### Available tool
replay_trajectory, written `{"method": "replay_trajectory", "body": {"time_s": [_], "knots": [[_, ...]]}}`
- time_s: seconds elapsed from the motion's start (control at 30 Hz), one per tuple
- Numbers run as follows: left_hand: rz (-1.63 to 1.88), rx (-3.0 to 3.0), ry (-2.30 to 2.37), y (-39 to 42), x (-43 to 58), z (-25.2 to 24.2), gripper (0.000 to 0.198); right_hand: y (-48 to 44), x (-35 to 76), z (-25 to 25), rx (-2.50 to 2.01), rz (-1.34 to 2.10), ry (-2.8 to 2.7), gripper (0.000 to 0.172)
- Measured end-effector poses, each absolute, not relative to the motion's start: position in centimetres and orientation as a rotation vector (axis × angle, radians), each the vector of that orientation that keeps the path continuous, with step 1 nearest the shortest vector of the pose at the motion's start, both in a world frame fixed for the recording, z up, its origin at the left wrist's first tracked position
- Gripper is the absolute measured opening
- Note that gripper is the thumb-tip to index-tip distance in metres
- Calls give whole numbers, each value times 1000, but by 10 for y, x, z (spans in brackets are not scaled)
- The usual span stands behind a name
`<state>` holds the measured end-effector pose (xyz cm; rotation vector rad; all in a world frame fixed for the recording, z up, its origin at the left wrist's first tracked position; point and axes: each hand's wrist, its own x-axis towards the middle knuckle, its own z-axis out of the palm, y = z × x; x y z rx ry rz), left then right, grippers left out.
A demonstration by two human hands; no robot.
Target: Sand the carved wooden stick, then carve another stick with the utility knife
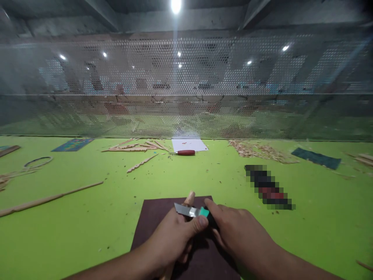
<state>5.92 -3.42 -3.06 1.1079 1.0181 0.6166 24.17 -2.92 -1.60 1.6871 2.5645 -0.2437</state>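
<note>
My left hand [177, 233] is wrapped round a pale wooden stick [190, 198], whose rounded tip shows beyond the fingers and whose lower end shows below the hand. In my right hand [236, 225] is a utility knife [190, 210] with a green and black handle. Its bare blade points left and lies across the stick near the tip; I cannot tell whether it touches the wood. My left thumb rests by the green part of the knife. Beneath both hands lies a dark brown sheet [151, 217]. Most of the knife's handle is hidden by my right hand.
A red-handled tool [185, 153] lies before a white paper [189, 144]. Carved wooden sticks [131, 147] and a shavings pile [256, 151] are at the back of the green table [72, 233]. A long stick [52, 198] lies left, a blurred dark object [268, 186] right. Perforated panel [186, 85] behind.
</note>
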Motion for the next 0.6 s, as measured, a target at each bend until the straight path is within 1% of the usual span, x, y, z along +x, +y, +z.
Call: {"method": "replay_trajectory", "body": {"time_s": [0.07, 0.17, 0.23, 0.37, 0.43, 0.53, 0.6], "knots": [[617, 1108, 1033, -35, 61, -31, 104, -30, 241, -18, 1703, -196, 2554, 49], [641, 1090, 1086, -34, 65, -31, 72, -30, 243, -15, 1792, -124, 2516, 44], [660, 1084, 1095, -33, 66, -31, 62, -27, 247, -11, 1854, -72, 2496, 42], [644, 1109, 1064, -31, 65, -32, 62, -18, 255, -7, 1854, -35, 2526, 50], [638, 1113, 1051, -30, 64, -33, 63, -14, 258, -6, 1822, -83, 2570, 43], [635, 1098, 1025, -28, 63, -33, 62, -9, 260, -7, 1755, -198, 2656, 27], [632, 1088, 998, -28, 61, -33, 63, -8, 262, -7, 1684, -273, 2715, 23]]}}
